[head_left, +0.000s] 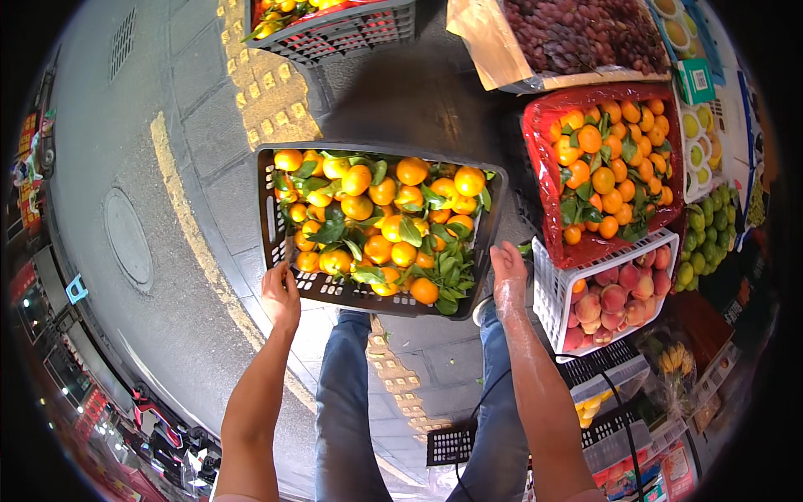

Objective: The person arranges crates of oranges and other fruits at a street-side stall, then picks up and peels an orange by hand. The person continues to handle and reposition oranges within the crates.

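A black plastic crate (335, 293) of oranges (368, 205) with green leaves lies in front of my legs. At the crate's near left corner, my left hand (281, 294) has its fingers curled on the rim. Beside the near right corner is my right hand (508, 272), fingers stretched out and apart. A small gap shows between it and the crate, and it holds nothing.
To the right stand a red-lined crate (548, 219) of oranges, a white crate (548, 322) of peaches (615, 305) and a box of grapes (585, 38). Another dark crate (351, 38) lies beyond. A cable (615, 389) hangs by my right arm.
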The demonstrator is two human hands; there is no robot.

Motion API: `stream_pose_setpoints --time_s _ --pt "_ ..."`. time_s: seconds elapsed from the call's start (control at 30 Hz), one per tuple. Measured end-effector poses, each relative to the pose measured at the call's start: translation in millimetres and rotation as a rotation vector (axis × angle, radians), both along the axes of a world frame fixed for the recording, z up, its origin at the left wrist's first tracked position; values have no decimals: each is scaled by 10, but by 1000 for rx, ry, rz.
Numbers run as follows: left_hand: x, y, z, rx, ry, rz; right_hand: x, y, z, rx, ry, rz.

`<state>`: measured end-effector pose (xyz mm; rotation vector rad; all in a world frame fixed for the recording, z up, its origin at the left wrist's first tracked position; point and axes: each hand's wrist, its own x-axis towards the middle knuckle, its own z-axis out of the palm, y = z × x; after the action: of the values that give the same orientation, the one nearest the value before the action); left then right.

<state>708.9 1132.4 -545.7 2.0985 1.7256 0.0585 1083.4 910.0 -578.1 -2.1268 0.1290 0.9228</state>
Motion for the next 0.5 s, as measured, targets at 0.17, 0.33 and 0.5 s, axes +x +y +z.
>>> stream_pose_setpoints --time_s 0.17,0.33,0.5 --pt "14 549 -73 107 49 -6 -95 329 -139 39 200 -38" --pt "249 515 -230 -211 67 -199 -152 345 -339 27 37 16" --pt "422 366 -597 -373 156 -11 -174 379 -390 -42 17 -53"
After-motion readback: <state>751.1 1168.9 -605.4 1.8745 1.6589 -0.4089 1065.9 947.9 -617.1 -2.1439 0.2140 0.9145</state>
